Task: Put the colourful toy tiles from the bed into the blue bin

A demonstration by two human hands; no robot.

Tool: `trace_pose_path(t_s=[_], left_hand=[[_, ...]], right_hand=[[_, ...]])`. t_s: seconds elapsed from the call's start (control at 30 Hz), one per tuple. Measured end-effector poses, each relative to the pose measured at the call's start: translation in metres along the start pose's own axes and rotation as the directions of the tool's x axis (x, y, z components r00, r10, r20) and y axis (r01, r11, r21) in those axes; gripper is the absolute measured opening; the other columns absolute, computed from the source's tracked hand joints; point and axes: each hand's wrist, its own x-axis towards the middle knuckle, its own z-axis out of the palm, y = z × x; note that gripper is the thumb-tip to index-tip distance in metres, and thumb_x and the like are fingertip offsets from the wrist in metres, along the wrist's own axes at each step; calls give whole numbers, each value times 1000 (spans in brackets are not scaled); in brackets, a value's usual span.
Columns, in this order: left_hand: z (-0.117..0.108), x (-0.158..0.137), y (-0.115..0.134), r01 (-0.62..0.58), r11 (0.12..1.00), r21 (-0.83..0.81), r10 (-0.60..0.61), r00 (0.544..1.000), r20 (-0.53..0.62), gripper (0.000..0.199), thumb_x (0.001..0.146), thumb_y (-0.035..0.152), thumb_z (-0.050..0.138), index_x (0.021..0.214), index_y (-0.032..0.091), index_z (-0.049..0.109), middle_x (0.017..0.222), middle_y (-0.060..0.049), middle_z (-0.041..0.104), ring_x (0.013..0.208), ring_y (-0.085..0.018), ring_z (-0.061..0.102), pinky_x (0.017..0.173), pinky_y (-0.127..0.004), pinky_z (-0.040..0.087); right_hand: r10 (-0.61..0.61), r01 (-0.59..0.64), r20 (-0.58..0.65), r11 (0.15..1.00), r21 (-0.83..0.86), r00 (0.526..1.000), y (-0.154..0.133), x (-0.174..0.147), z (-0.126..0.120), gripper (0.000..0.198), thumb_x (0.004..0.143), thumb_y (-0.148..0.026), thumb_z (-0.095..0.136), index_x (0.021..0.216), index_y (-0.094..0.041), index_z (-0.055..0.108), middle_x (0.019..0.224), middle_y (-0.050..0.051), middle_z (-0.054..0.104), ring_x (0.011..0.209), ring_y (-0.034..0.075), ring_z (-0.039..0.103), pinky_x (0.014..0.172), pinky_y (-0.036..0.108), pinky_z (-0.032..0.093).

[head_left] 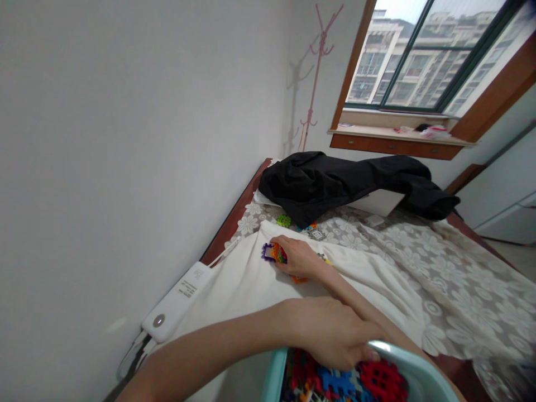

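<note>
Teal tub [419,365] at bottom, loaded with plastic pieces [383,381]; left hand [329,332] clamped on its rim. Right hand [298,257], apart and farther forward, fingers closed around piece cluster [279,254], purple edge showing, over white cloth [245,290] on patterned bed [481,285].
</note>
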Motion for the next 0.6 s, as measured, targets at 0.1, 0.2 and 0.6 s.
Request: trace_pose_path(t_s=[0.1, 0.2, 0.6], left_hand=[[1, 1, -1, -12, 1000, 4, 12, 1000, 3, 45, 103, 38, 41, 140, 17, 56, 108, -14, 76, 101, -33, 73, 74, -37, 51], [3, 2, -3, -7, 1000, 8, 7, 1000, 1, 46, 103, 39, 41, 141, 17, 55, 109, -13, 76, 102, -34, 73, 76, -38, 51], [8, 3, -5, -14, 1000, 1, 14, 1000, -15, 44, 103, 39, 41, 139, 20, 58, 112, -13, 77, 102, -34, 74, 75, -39, 52]], right_hand=[[1, 0, 33, 999, -42, 999, -2, 0, -2, 75, 86, -36, 71, 153, -21, 41, 135, 12, 63, 114, 31, 67, 94, 36, 48], [7, -1, 74, 996, -85, 997, -5, -1, -5, 71, 86, -43, 72, 149, -22, 47, 132, 11, 63, 108, 31, 69, 90, 36, 49], [51, -47, 31, 992, -114, 998, -20, -2, -1, 54, 87, -44, 67, 130, -14, 53, 110, 17, 72, 104, 35, 65, 81, 38, 48]])
